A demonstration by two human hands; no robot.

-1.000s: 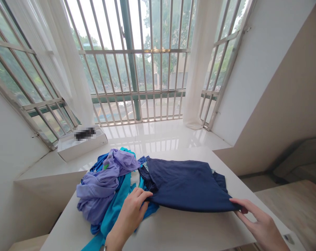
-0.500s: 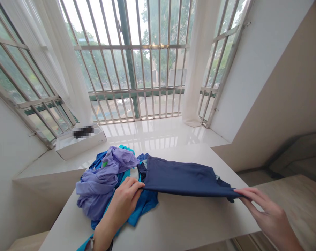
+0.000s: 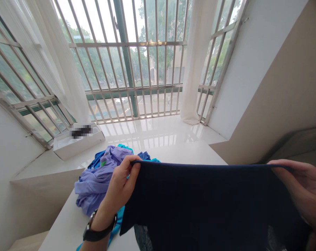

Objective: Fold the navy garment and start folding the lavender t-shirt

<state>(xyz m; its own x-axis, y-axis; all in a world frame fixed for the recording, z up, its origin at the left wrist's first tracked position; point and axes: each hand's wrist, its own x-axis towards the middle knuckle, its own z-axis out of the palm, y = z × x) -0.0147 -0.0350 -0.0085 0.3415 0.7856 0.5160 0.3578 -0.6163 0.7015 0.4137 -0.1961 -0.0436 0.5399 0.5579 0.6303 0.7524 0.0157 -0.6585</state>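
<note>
Near the table [image 3: 65,226], both hands [image 3: 122,179] [image 3: 306,184] pinch the navy cloth's [image 3: 202,205] taut upper edge.

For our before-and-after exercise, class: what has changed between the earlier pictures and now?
The left hand and right hand rose, lifting the navy cloth from the table toward the camera; it now hangs between them. Both already gripped it; neither has let go. The clothes pile and white box stayed put.

The window [image 3: 128,66] is crossed by metal bars [image 3: 108,44] and flanked by a left curtain [image 3: 62,62] and a right curtain [image 3: 196,62]. Below its left corner, a white box [image 3: 79,145] is set on the sill [image 3: 173,134]; trees [image 3: 171,28] are seen beyond.
</note>
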